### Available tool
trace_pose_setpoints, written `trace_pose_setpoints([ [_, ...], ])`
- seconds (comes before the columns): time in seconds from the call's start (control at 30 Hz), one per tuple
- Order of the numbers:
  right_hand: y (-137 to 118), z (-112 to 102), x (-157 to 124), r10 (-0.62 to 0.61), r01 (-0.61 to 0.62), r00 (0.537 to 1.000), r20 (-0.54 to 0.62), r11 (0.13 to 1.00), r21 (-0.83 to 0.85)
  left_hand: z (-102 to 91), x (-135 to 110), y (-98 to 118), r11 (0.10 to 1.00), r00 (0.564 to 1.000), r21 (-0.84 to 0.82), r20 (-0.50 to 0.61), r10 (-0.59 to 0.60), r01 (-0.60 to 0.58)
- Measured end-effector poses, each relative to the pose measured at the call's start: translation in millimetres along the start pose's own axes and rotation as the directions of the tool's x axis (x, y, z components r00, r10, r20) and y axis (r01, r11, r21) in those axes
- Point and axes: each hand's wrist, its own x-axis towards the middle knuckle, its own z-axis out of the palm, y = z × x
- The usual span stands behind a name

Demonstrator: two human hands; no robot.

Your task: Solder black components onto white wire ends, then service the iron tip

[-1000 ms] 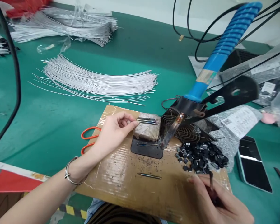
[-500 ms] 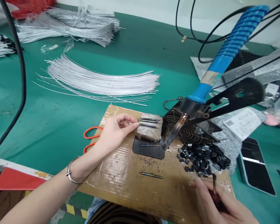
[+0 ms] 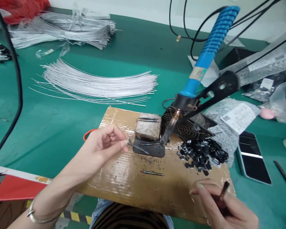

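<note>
My left hand [image 3: 105, 143] pinches a slim pointed metal rod [image 3: 140, 149] by one end, in front of a grey block [image 3: 148, 128]. A few similar rods [image 3: 147, 119] lie on top of the block. Under it is a black plate [image 3: 150, 152] with another rod across it, near the tip of a blue-handled soldering iron [image 3: 205, 60] in a stand. One more rod [image 3: 152, 173] rests on the cardboard [image 3: 119, 184]. At the right, my right hand [image 3: 219, 203] is closed around a slim dark brown tool [image 3: 224, 189]; most of it is hidden by the fingers.
Several small black pieces [image 3: 202, 156] are heaped right of the plate. A phone [image 3: 254, 157] lies beyond them, by a bubble-wrap bag [image 3: 225, 136]. White wires [image 3: 100, 84] spread across the green table, and orange scissor handles [image 3: 88, 134] show behind my left hand.
My left hand has drawn back from the block toward me and left, carrying a rod off its top. The right hand stays near the cardboard's right edge. The view has shifted slightly.
</note>
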Motion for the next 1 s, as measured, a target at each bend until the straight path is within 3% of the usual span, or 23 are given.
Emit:
trace_pose_setpoints([
  [0.07,-8.1,8.4,5.3,-0.020,0.010,0.988,0.152,0.998,0.066,7.5,-14.9,3.9,0.999,0.993,0.018,0.112,-0.036,0.034],
  [0.17,-24.4,27.7,12.3,0.068,-0.110,0.953,0.294,0.985,0.129,22.7,-32.1,3.2,0.994,0.954,0.081,0.287,-0.091,0.070],
  [0.3,-37.2,46.5,15.8,0.126,-0.249,0.880,0.459,0.944,0.217,38.4,-40.3,-3.6,0.982,0.918,0.178,0.375,-0.134,0.071],
  [0.43,-29.7,49.9,13.7,0.223,-0.408,0.853,0.472,0.849,0.335,51.5,-36.3,-6.0,0.991,0.949,0.108,0.295,-0.108,0.079],
  [0.57,-14.3,54.6,8.3,0.369,-0.550,0.834,0.410,0.606,0.574,65.7,-37.1,-13.9,0.992,0.980,0.047,0.156,-0.125,0.119],
  [0.67,-10.1,60.3,4.9,0.471,-0.588,0.795,0.383,0.443,0.677,76.3,-44.6,-26.5,0.981,0.964,0.003,0.186,-0.192,0.195],
  [0.8,-17.3,61.6,7.5,0.525,-0.609,0.757,0.389,0.351,0.711,89.6,-55.4,-38.2,0.956,0.938,-0.098,0.246,-0.246,0.276],
  [1.0,-23.8,64.9,11.1,0.541,-0.607,0.739,0.401,0.279,0.744,94.9,-62.1,-37.2,0.962,0.949,-0.135,0.244,-0.198,0.236],
])
